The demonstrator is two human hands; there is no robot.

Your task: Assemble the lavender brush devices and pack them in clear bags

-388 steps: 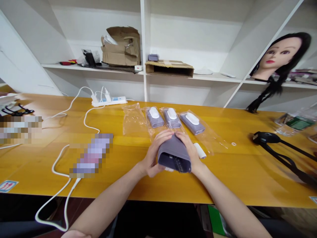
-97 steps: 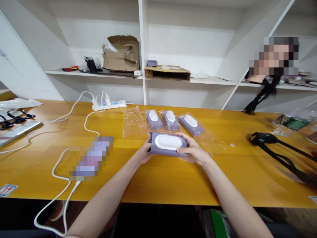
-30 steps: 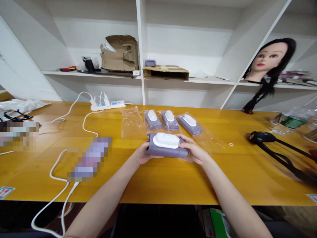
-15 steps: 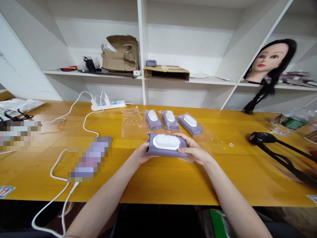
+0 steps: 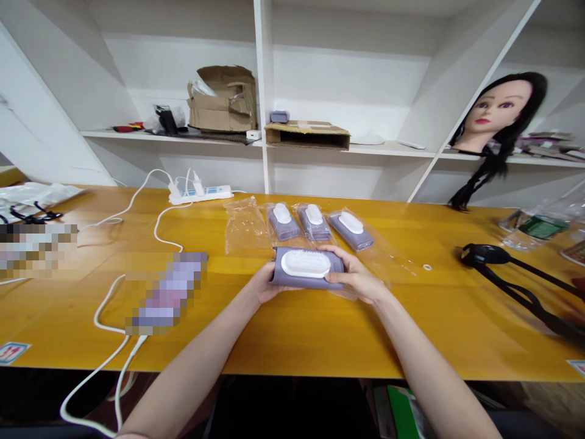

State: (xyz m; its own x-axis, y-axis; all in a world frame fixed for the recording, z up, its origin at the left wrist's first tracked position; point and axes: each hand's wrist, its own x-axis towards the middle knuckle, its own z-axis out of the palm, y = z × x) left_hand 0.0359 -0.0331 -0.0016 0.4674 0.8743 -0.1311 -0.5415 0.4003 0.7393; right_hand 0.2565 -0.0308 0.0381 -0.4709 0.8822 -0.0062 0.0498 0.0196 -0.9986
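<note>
Between my two hands, just above the table, is a purple-grey brush (image 5: 307,279) with a white oval bristle pad facing up. My left hand (image 5: 266,284) grips its left end, fingers partly hidden beneath it. At the right end my right hand (image 5: 357,277) holds it, thumb by the edge of the white pad. Behind it lie three similar units in clear plastic bags: a left one (image 5: 286,228), a middle one (image 5: 316,230) and a right one (image 5: 354,235). An empty-looking clear bag (image 5: 247,227) rests to their left.
A pixelated phone-like device (image 5: 169,292) with a white cable (image 5: 104,317) lies left of my arms. A white power strip (image 5: 201,194) sits behind. Black straps (image 5: 512,283) and a small white ring (image 5: 426,267) are on the right. Shelves hold cardboard boxes (image 5: 222,100) and a mannequin head (image 5: 500,113).
The brush has tilted very slightly in my hands, and its white pad has shifted a touch to the left. Both hands keep their grip; everything else stays put.
</note>
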